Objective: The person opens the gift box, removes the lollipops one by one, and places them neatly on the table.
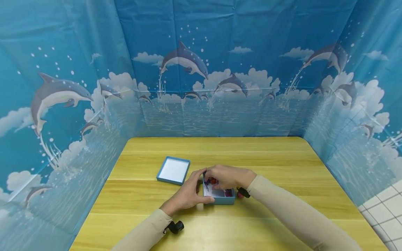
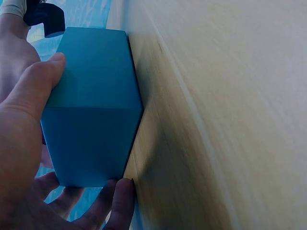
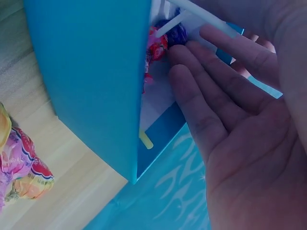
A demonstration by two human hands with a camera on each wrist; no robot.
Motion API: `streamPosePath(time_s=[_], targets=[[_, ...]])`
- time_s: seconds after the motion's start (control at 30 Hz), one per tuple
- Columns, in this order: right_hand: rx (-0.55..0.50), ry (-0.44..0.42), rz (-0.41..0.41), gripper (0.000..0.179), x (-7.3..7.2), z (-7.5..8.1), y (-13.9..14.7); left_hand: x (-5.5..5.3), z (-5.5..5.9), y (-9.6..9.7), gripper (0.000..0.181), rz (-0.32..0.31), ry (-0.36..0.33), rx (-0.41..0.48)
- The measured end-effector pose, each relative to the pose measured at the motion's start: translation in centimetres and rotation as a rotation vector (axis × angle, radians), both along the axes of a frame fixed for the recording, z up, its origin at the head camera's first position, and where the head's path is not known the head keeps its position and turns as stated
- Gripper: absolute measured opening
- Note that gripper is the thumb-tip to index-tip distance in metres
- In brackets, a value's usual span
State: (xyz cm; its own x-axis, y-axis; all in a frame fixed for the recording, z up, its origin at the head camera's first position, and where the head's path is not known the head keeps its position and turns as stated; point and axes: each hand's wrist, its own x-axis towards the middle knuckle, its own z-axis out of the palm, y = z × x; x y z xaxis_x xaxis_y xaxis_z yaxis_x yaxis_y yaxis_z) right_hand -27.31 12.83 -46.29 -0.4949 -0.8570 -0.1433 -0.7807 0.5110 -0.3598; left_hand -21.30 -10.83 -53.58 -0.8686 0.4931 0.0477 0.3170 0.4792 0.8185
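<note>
The small blue box [image 1: 220, 195] is sitting open near the middle of the wooden table [image 1: 282, 157], with wrapped lollipops [image 3: 160, 43] lying inside it. Its lid [image 1: 173, 170] is lying upturned just to the left, apart from it. One more wrapped sweet [image 3: 21, 167] is resting on the table beside the box wall. My left hand [image 1: 188, 193] is bracing the box, thumb and fingers curling round its side. My right hand [image 1: 227, 176] is reaching in over the top, fingers [image 3: 211, 81] nearly straight, pinching a white stick [image 3: 201, 14].

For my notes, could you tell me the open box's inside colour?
White inside the small blue cardboard box, clearest in the head view.
</note>
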Motion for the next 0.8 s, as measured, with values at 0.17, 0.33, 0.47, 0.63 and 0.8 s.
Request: streamPosePath(time_s=[0.17,0.33,0.47,0.63,0.8], targets=[[0.008,0.007,0.017,0.027,-0.1,-0.4,-0.2,0.0,-0.1,0.0,0.114,-0.003,-0.008,0.011],[0.06,0.032,0.0,0.026,0.2,-0.8,-0.3,-0.1,-0.2,0.0,0.114,-0.001,-0.019,0.008],[0.057,0.017,0.001,0.027,0.2,-0.9,-0.4,-0.1,-0.2,0.0,0.116,0.0,-0.023,0.007],[0.058,0.015,0.017,0.023,0.0,-1.2,-0.6,-0.1,0.0,0.0,0.117,-0.002,-0.016,-0.004],[0.06,0.023,0.023,0.02,-0.1,-1.4,-0.7,-0.1,0.0,0.0,0.117,-0.002,-0.016,-0.013]])
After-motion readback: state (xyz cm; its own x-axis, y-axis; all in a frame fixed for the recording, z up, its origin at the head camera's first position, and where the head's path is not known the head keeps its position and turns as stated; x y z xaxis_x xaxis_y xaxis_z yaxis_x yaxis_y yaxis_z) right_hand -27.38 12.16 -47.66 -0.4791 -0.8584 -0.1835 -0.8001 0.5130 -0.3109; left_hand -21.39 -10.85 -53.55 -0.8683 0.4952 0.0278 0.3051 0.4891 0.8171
